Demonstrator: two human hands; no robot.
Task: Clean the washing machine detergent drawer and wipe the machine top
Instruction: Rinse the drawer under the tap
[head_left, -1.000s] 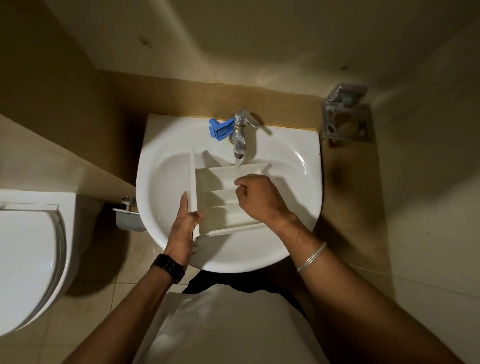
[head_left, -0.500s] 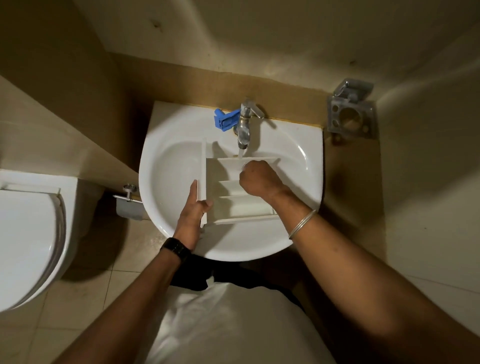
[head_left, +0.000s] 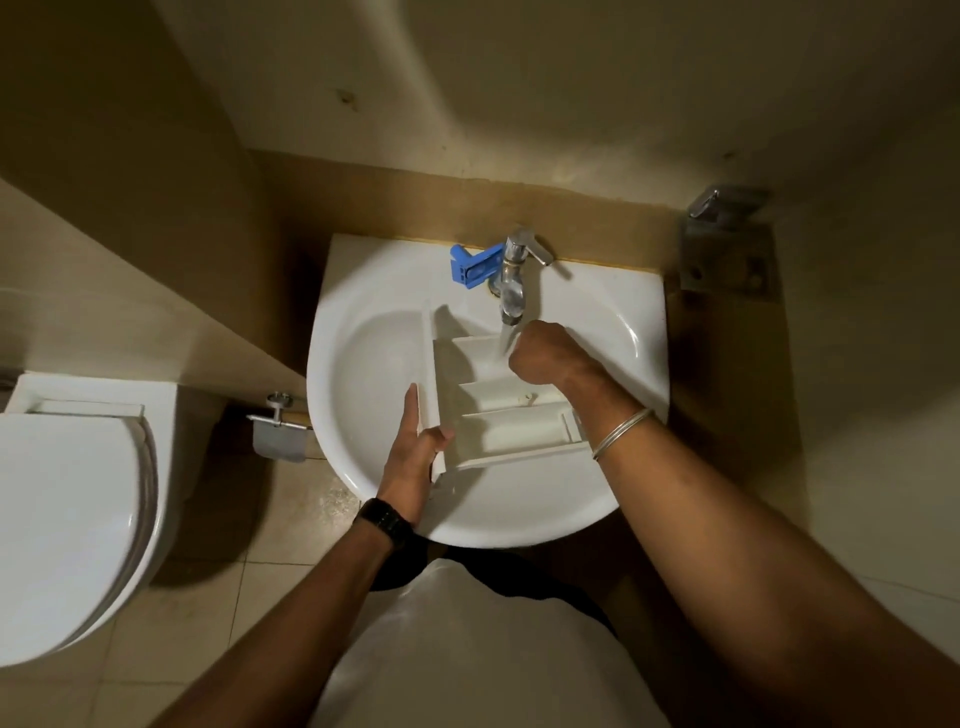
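— So where does the detergent drawer (head_left: 498, 415) sit?

— Inside the white sink (head_left: 363, 374), over the middle of the basin, open side up. Its front panel stands toward the sink's left edge, running from the back rim toward the near rim; the body with its compartments stretches off to the right. The far compartment lies under the tap (head_left: 514, 270), and water falls into it.

— And beside the sink?

— A white toilet (head_left: 67, 519) off its left edge, a metal wall holder (head_left: 727, 244) past the back right corner, and a paper holder (head_left: 278, 431) just below the left rim. A blue plastic piece (head_left: 470, 266) lies on the back rim, touching the tap's left side.

— What holds the drawer?

— The left hand (head_left: 413, 460) grips the near end of the front panel, fingers laid straight along the outer face, thumb hooked over the inner side.

— And the right?

— The right hand (head_left: 545, 353) reaches into the far compartment, fingers curled down beneath the stream. Whether they hold anything cannot be told; the fingertips are hidden.
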